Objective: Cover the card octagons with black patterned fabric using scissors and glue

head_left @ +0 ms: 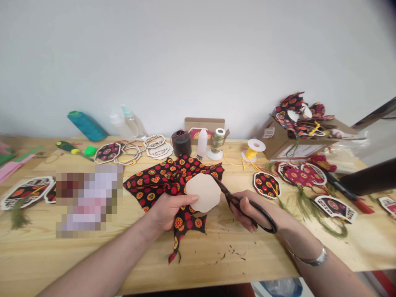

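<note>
Clock face centred on card [203, 193]: plain off-white; cloth [183, 168] behind it: black ground, red dots, flower medallions in yellow, orange and red; scissors [232, 199], 3 to 4 o'clock: black handles; thread cone [88, 127], 10 o'clock: teal; thread spool [181, 144], 11 o'clock: black; carton [274, 144], 2 o'clock: brown; tabletop [244, 272], 6 o'clock: pale honey wood grain

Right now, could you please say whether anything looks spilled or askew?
Yes: small dark scraps lie scattered on the table near the scissors, like loose litter, and the teal thread cone looks tipped over, while the olive spool stands upright.
</note>
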### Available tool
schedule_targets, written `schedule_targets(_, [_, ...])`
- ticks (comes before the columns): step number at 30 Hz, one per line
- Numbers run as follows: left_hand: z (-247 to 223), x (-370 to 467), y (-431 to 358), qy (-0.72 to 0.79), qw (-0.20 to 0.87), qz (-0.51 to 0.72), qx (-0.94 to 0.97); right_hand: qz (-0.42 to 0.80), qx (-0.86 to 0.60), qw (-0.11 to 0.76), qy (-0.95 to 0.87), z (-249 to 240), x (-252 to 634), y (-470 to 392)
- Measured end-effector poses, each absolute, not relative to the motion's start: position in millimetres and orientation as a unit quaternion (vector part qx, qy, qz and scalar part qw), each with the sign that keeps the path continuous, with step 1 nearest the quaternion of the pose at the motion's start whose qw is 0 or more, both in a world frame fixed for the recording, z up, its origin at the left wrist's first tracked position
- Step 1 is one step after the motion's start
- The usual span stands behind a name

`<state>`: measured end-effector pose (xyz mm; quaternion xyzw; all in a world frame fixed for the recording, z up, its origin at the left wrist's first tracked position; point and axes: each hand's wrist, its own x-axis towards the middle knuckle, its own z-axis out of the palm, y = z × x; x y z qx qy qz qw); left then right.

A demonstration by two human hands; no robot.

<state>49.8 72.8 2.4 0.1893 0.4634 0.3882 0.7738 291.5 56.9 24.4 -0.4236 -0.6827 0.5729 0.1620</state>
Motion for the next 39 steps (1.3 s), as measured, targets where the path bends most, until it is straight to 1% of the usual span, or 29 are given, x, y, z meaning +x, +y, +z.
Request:
schedule_targets(3, [-1,49,71,0.449,0.777,0.382,0.219,0.565,-0.428,0.147,-0.69,27,293,57])
schedule_targets(9, [-6,49,69,0.429,0.761,0.405,0.271,0.552,-0.442,0.156,-0.69,35,292,54])
schedule_targets(15, [-8,48,69,0.42,0.76,0.402,0.291,0.526,-0.431,0.161,-0.715,41,292,54])
schedule_targets(20, [-4,47,70,0.419,0.761,0.397,0.296,0.541,-0.418,0.15,-0.714,37,296,61])
schedule_targets(26, [-2,46,71,0.42,0.763,0.386,0.304,0.6,-0.419,0.139,-0.667,23,305,70])
schedule_targets(29, [-1,44,71,0.423,0.766,0.374,0.307,0.603,-0.408,0.123,-0.674,19,311,73])
schedule_targets(36, [2,41,72,0.433,0.757,0.364,0.328,0.563,-0.377,0.081,-0.731,24,317,73])
schedule_targets(39, [1,41,72,0.43,0.758,0.361,0.332,0.533,-0.359,0.081,-0.762,27,317,73])
